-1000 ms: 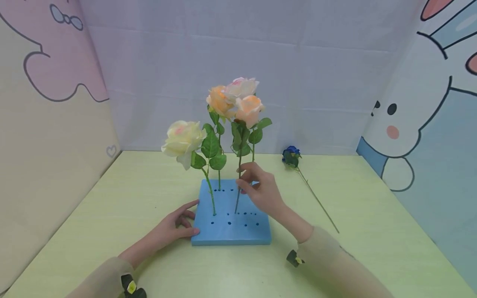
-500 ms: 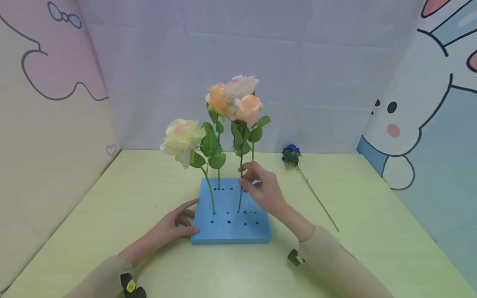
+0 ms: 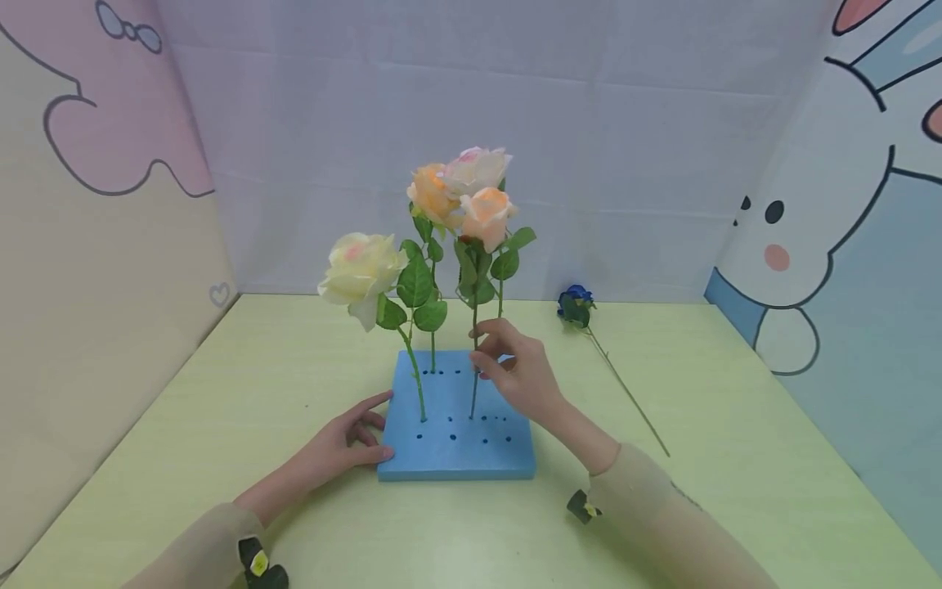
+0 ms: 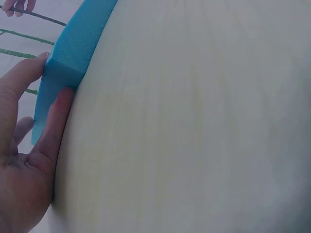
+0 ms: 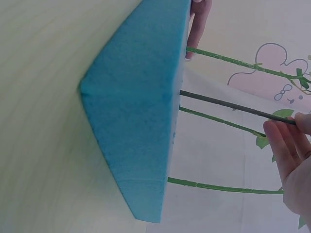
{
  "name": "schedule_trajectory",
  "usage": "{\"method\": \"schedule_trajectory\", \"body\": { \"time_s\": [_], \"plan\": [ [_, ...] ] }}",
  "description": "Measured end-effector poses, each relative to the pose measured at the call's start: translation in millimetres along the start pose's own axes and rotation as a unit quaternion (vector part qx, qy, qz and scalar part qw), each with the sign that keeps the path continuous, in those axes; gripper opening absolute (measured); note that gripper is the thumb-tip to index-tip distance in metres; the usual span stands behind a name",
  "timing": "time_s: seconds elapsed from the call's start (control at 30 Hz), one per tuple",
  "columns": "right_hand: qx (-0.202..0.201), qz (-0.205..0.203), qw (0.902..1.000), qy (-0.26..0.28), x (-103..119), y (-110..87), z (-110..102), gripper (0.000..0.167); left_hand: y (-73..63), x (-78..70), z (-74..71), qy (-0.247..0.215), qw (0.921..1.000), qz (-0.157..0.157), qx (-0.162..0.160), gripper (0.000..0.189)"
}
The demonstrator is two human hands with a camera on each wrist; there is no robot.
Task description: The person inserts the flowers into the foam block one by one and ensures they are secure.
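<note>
My right hand (image 3: 521, 372) pinches the dark stem of a peach rose (image 3: 487, 218) between thumb and fingers. The stem's lower end meets a hole in the blue foam board (image 3: 459, 466), as the right wrist view also shows with the stem (image 5: 221, 102). My left hand (image 3: 346, 442) rests at the board's left edge, fingers extended, thumb on the near corner. In the left wrist view its fingers (image 4: 57, 116) touch the side of the board. A pale yellow rose (image 3: 362, 274), an orange rose (image 3: 432, 195) and a pinkish-white rose (image 3: 474, 170) stand in the board.
A blue rose (image 3: 576, 304) lies on the table (image 3: 309, 532) to the right, its long stem pointing toward the near right. Several holes show in the board's top. A white cloth backdrop (image 3: 456, 90) closes off the back, and printed panels flank both sides.
The stem's lower end has shifted slightly right along the board, and the peach bloom has tipped a little left. My right hand has barely moved; the left hand stays at the board.
</note>
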State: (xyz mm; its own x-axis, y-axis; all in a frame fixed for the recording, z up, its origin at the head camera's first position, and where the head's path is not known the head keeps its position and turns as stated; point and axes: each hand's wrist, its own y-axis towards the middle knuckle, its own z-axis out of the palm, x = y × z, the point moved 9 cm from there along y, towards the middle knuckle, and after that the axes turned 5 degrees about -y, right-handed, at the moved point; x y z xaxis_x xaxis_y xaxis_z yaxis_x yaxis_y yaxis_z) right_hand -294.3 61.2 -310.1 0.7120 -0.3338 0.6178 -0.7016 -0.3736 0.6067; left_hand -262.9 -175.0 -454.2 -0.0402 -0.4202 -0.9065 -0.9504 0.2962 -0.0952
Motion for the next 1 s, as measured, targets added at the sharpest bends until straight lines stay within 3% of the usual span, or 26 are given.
{"method": "schedule_trajectory", "body": {
  "time_s": [0.37, 0.73, 1.0],
  "plan": [
    [0.016, -0.006, 0.9998, -0.011, 0, 2.2, 3, 0.022, -0.2, 0.6, 0.1, 0.003, 1.0, 0.003, 0.0, 0.085],
    [0.053, 0.009, 0.9985, -0.014, -1, 3.1, 8, 0.022, 0.0, 0.5, -0.3, 0.011, 0.9999, -0.002, -0.004, 0.084],
    [0.083, 0.038, 0.9955, -0.023, -4, 4.0, 12, 0.012, 0.1, 0.3, -0.5, 0.012, 0.9999, -0.003, -0.005, 0.085]
  ]
}}
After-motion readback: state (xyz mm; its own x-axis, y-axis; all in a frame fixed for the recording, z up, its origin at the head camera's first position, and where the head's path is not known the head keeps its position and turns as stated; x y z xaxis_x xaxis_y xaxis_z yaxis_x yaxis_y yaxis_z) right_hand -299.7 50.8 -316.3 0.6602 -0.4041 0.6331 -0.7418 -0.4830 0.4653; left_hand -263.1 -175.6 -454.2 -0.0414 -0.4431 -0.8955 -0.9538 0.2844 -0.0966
